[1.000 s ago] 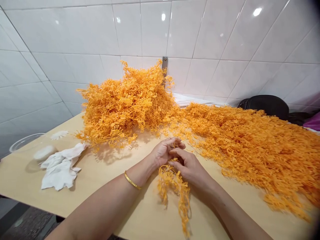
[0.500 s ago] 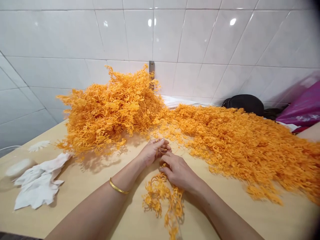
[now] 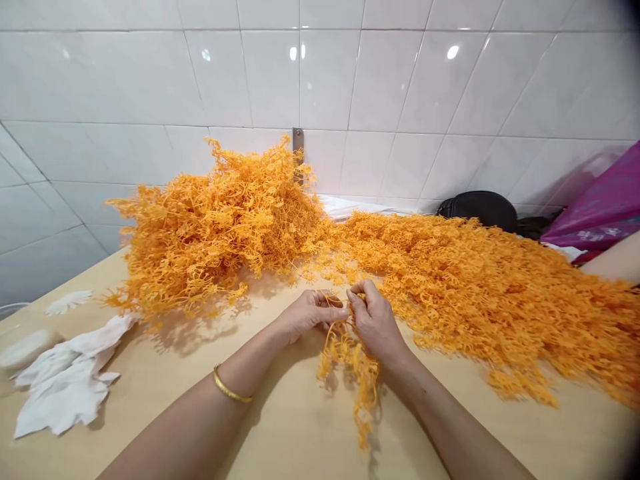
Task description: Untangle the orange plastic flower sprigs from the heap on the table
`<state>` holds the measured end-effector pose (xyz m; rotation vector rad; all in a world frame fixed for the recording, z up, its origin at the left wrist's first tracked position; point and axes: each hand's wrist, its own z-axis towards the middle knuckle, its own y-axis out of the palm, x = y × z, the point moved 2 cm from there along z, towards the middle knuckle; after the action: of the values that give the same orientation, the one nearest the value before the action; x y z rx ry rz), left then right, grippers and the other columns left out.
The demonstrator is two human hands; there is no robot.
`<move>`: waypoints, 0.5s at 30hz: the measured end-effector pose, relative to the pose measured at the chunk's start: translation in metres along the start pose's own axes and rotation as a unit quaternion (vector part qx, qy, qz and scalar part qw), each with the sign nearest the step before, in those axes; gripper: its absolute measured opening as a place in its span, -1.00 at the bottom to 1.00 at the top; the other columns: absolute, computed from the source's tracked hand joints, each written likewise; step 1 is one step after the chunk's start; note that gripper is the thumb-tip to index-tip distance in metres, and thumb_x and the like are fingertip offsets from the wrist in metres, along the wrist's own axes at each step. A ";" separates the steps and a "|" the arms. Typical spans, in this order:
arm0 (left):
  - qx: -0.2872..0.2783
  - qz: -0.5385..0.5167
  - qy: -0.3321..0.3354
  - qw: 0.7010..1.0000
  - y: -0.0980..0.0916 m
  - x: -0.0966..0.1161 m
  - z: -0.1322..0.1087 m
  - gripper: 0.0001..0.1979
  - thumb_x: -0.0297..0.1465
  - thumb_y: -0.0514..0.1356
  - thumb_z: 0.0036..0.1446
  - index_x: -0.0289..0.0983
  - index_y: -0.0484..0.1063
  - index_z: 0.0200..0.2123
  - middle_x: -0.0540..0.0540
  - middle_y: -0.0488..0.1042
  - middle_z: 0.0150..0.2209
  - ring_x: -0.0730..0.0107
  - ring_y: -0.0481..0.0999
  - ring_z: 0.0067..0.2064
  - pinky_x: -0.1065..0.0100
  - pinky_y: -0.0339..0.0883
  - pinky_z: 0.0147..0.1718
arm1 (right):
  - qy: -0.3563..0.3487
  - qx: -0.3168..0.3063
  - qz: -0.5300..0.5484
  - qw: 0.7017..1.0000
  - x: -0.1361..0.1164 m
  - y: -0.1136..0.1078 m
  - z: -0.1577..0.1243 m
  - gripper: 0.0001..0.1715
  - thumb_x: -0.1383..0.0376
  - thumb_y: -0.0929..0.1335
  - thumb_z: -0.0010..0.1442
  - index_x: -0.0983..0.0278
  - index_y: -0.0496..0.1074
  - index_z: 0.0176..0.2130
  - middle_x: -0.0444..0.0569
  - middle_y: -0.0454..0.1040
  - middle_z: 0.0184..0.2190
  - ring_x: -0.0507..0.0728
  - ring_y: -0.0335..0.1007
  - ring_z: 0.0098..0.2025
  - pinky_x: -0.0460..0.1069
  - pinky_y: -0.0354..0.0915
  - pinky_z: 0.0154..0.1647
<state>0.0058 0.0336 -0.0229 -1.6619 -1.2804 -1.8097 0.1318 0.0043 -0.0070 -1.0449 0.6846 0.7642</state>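
Note:
My left hand [image 3: 313,315] pinches thin orange stems between thumb and fingers, above the middle of the table. Close on its right, my right hand [image 3: 373,319] is closed on the same orange artificial flower strand [image 3: 357,363]. The strand's curly, branching tips hang down below both hands toward the front of the table. Just beyond the hands, a tall heap of orange artificial sprigs [image 3: 215,233] stands at the left. A lower, wider pile of the same sprigs [image 3: 475,287] spreads out to the right.
At the left lie crumpled white tissue [image 3: 70,380], a pale oval object [image 3: 30,348] and a white flower-shaped piece [image 3: 69,301]. A black case [image 3: 477,210] and a purple bag [image 3: 595,200] sit by the tiled wall. Another person's arm [image 3: 615,257] shows at the right edge.
My right hand has moved up and slightly right, turning upward. The hanging strand has risen and shifted right with it. The left hand's thumb has come down onto the stems.

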 end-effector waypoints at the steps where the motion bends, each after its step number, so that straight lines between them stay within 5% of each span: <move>1: 0.012 -0.005 0.004 1.000 0.000 0.000 0.001 -0.68 -0.39 0.32 -0.29 -0.36 0.36 -0.39 -0.04 0.42 -0.55 0.52 0.38 -0.57 0.47 0.20 -0.57 | 0.015 -0.002 0.035 0.999 0.001 0.000 0.001 -0.88 0.24 0.18 0.08 0.24 0.17 -0.44 -0.23 0.16 -0.66 -0.02 0.07 -0.62 -0.11 0.00 -0.58; 7: 0.139 -0.062 0.063 0.986 -0.014 0.003 0.007 -0.76 -0.30 0.23 -0.14 -0.34 0.27 -0.53 -0.03 0.38 -0.59 0.56 0.36 -0.58 0.52 0.19 -0.58 | 0.142 -0.051 0.264 0.953 0.007 -0.003 0.004 -0.75 0.20 0.31 -0.04 0.28 0.24 -0.34 -0.24 0.21 -0.65 -0.05 0.14 -0.61 -0.12 0.12 -0.54; 11: 0.075 0.000 0.065 0.995 -0.010 0.005 0.005 -0.76 -0.27 0.20 -0.11 -0.37 0.32 -0.55 -0.03 0.36 -0.59 0.58 0.34 -0.58 0.51 0.18 -0.57 | 0.128 -0.057 0.276 0.951 0.010 -0.003 0.005 -0.73 0.26 0.33 -0.09 0.30 0.30 -0.31 -0.15 0.30 -0.50 -0.04 0.23 -0.52 -0.09 0.19 -0.44; 15: 0.014 0.059 0.060 0.996 0.002 0.004 0.001 -0.80 -0.42 0.27 -0.22 -0.35 0.40 -0.44 -0.05 0.43 -0.49 0.50 0.40 -0.47 0.48 0.21 -0.46 | 0.033 -0.091 0.194 0.976 0.005 0.002 0.001 -0.83 0.36 0.24 -0.02 0.29 0.34 -0.35 -0.10 0.36 -0.43 0.01 0.26 -0.44 -0.08 0.18 -0.42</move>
<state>0.0067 0.0344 -0.0186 -1.5550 -1.1282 -1.7852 0.1334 0.0070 -0.0115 -1.1211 0.9045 1.1517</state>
